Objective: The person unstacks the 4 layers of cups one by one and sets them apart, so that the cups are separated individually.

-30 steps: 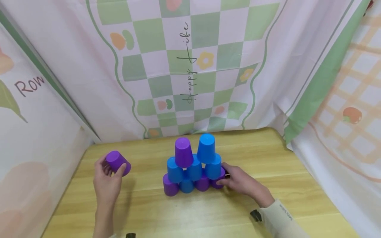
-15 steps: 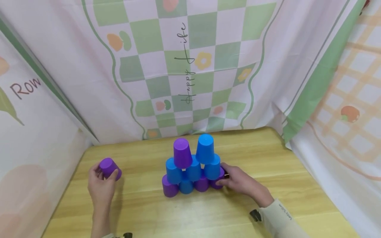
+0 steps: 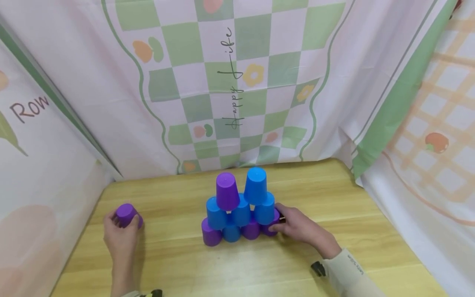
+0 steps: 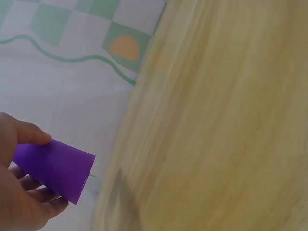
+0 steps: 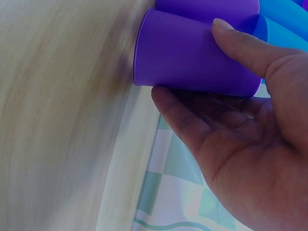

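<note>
My left hand (image 3: 120,235) grips a purple cup (image 3: 127,214) at the table's left side. In the left wrist view that cup (image 4: 57,168) is tilted between thumb and fingers, its rim apart from the wood. My right hand (image 3: 297,225) holds the rightmost purple cup (image 5: 192,53) of a stack's bottom row, thumb on one side, fingers on the other. All stacked cups stand upside down. Above the bottom row sit three blue cups (image 3: 241,209). On top are a purple cup (image 3: 227,192) and a blue cup (image 3: 256,185), with a gap between them.
A wooden table (image 3: 178,264) bears the stack near its middle. Behind it hangs a green and white checked curtain (image 3: 237,82). More cloth walls stand at left (image 3: 44,165) and right (image 3: 426,185), close to the table's edges.
My left hand has moved left and lower with its purple cup. My right hand and the stack hold the same place; the head view has shifted slightly.
</note>
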A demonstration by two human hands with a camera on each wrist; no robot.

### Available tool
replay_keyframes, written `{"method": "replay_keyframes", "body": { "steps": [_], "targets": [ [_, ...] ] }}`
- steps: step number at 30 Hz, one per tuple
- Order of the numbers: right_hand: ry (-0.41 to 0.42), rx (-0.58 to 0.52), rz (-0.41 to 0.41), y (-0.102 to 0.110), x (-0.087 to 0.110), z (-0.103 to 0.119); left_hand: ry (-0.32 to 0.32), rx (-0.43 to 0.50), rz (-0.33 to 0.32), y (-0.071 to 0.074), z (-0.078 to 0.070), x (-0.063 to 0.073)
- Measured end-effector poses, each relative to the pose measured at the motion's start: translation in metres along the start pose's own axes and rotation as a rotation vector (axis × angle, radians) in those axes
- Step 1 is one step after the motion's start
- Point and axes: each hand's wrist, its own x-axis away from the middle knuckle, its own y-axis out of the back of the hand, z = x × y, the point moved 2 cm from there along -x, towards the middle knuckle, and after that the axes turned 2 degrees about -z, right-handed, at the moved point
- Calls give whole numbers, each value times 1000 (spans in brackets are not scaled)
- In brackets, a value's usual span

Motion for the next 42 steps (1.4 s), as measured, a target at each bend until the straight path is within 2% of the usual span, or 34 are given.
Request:
{"method": "replay_keyframes", "body": {
  "steps": [13, 20, 27, 34, 42],
  "targets": [
    [-11, 8, -5, 0, 0, 0, 28, -20, -28, 2, 8, -3],
    [-5, 5, 0, 0, 1, 1, 32, -20, -19, 3, 11, -2],
    [-8, 6, -3, 0, 0, 2, 80, 12, -19, 4, 14, -4],
    [-11, -1, -2, 0, 0, 2, 75, 3, -17, 5, 16, -5],
    [-9, 1, -2, 0, 0, 2, 120, 54, -1, 4, 19, -7]
  ]
}}
